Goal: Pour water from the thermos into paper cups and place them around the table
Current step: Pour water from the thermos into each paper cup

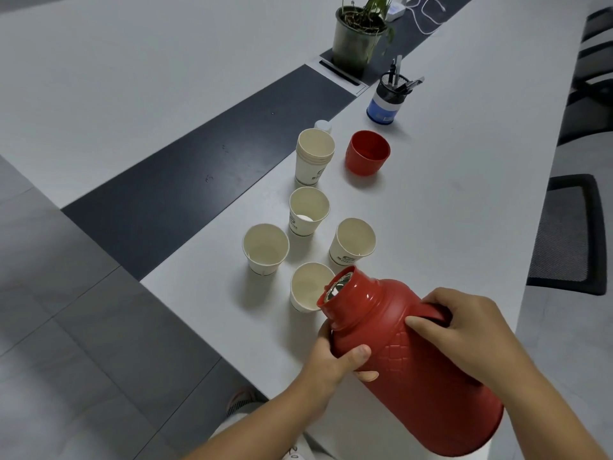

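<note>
Red thermos (pixel 411 353) uncapped, tilted, mouth over nearest paper cup (pixel 306 287) just beyond fingers; three more cups (pixel 308 210) upright farther off.

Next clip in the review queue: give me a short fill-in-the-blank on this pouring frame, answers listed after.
1. The right hand grips the red thermos by its ____.
2. The thermos is tilted with its open mouth over the ____ of the four single paper cups.
3. Beside the stack of paper cups stands the thermos's red ____, open side up.
4. The left hand holds the thermos just below its ____.

Missing words: handle; nearest; cap; neck
</note>
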Tool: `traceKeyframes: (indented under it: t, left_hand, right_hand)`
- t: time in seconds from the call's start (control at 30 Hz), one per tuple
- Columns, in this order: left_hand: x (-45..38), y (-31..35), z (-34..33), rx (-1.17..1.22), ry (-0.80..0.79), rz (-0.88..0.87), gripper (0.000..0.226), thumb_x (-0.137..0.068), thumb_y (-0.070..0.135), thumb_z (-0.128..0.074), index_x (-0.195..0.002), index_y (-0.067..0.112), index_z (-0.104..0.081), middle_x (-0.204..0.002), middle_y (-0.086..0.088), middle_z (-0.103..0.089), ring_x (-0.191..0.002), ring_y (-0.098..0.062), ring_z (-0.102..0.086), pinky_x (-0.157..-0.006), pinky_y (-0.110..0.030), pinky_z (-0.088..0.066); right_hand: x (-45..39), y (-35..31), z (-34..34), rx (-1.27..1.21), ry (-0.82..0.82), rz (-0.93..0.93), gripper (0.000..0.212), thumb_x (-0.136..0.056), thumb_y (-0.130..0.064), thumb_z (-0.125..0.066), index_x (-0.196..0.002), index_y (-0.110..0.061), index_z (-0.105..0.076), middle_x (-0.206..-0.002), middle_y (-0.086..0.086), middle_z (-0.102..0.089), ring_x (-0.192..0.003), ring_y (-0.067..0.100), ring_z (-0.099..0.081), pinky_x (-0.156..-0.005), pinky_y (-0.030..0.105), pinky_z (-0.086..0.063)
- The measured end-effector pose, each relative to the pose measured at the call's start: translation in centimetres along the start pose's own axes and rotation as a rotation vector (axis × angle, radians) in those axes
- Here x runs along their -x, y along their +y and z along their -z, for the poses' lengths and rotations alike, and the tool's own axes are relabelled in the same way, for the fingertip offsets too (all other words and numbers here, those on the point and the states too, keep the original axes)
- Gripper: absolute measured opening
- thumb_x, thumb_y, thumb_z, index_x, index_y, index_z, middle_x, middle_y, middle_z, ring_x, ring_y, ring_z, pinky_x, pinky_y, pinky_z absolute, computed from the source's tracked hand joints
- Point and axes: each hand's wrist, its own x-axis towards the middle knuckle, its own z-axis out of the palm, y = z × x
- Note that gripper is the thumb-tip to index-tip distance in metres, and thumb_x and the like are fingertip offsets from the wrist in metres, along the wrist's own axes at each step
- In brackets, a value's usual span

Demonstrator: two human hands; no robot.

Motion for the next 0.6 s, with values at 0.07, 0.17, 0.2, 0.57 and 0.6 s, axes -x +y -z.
traceKeyframes:
  t: [0.07, 0.17, 0.2, 0.57, 0.6]
  left_hand:
    - [0.0, 0.09, -0.06, -0.003, -0.008, 0.002, 0.081, -0.046, 0.038, -0.07, -0.118, 0.017, -0.039, -0.112, -0.01, -0.057, -0.08, -0.007, -0.069, -0.062, -0.019, -0.053]
    - [0.0, 0.26, -0.06, -0.001, -0.016, 0.002, 0.081, -0.046, 0.038, -0.07, -0.118, 0.018, -0.039, -0.114, -0.01, -0.057, -0.08, -0.006, -0.069, -0.061, -0.017, -0.053]
    - [0.0, 0.32, -0.09, 0.002, -0.019, 0.002, 0.08, -0.046, 0.038, -0.07, -0.117, 0.019, -0.039, -0.115, -0.01, -0.056, -0.082, -0.005, -0.069, -0.061, -0.017, -0.053]
    - [0.11, -0.29, -0.05, -0.012, -0.01, 0.013, 0.08, -0.048, 0.04, -0.07, -0.118, 0.019, -0.04, -0.113, -0.012, -0.058, -0.079, -0.009, -0.069, -0.063, -0.019, -0.054]
    - [0.12, -0.36, -0.07, -0.012, -0.01, 0.013, 0.082, -0.048, 0.04, -0.071, -0.12, 0.017, -0.039, -0.113, -0.014, -0.057, -0.077, -0.009, -0.069, -0.063, -0.019, -0.054]
  right_hand:
    - [-0.02, 0.0, 0.04, 0.003, 0.004, 0.001, 0.01, -0.072, -0.023, -0.07, -0.068, -0.021, -0.061, -0.063, -0.01, -0.06, -0.063, 0.005, -0.055, -0.06, 0.009, -0.039]
    - [-0.05, -0.02, 0.07, 0.006, 0.004, -0.006, 0.01, -0.072, -0.023, -0.07, -0.069, -0.019, -0.062, -0.064, -0.008, -0.061, -0.064, 0.005, -0.055, -0.061, 0.008, -0.039]
    - [-0.03, -0.03, 0.1, 0.006, 0.001, -0.012, 0.009, -0.073, -0.023, -0.07, -0.07, -0.019, -0.063, -0.065, -0.009, -0.061, -0.064, 0.005, -0.055, -0.06, 0.009, -0.039]
    - [0.1, -0.23, 0.22, 0.016, -0.018, -0.036, 0.011, -0.074, -0.025, -0.069, -0.075, -0.015, -0.065, -0.069, -0.003, -0.064, -0.066, 0.008, -0.056, -0.058, 0.018, -0.04]
    - [0.12, -0.21, 0.23, 0.015, -0.018, -0.038, 0.01, -0.074, -0.025, -0.069, -0.075, -0.015, -0.065, -0.069, -0.003, -0.064, -0.067, 0.008, -0.056, -0.058, 0.018, -0.04]
